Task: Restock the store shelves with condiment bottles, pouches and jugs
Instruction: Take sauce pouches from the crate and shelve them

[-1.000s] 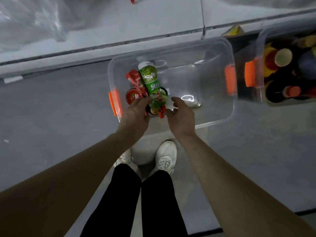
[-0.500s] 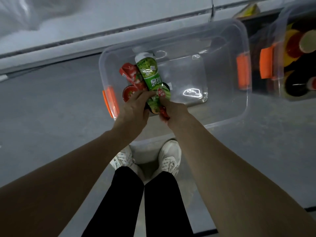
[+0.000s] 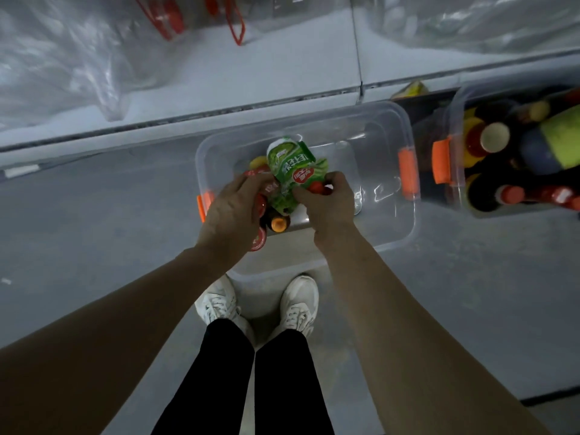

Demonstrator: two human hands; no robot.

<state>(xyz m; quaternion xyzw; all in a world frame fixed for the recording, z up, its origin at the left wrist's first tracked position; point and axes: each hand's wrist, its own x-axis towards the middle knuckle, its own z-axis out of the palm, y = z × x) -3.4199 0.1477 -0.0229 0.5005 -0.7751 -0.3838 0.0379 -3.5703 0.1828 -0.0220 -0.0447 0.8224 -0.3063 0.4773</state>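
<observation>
Left hand (image 3: 232, 211), right hand (image 3: 328, 200) squeeze my pouch bundle (image 3: 292, 171); now raised out of bin (image 3: 386, 227), shelf next.

A bin (image 3: 394, 237) sits on the floor (image 3: 94, 233) below the shelf (image 3: 251, 80), second bin (image 3: 453, 108) at its right.

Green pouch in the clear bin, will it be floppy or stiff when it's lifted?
Probably floppy: the green pouch looks creased and bent where the right hand pinches it. Its glossy film may be slippery. It seems unlikely to roll, being flat-sided.
</observation>
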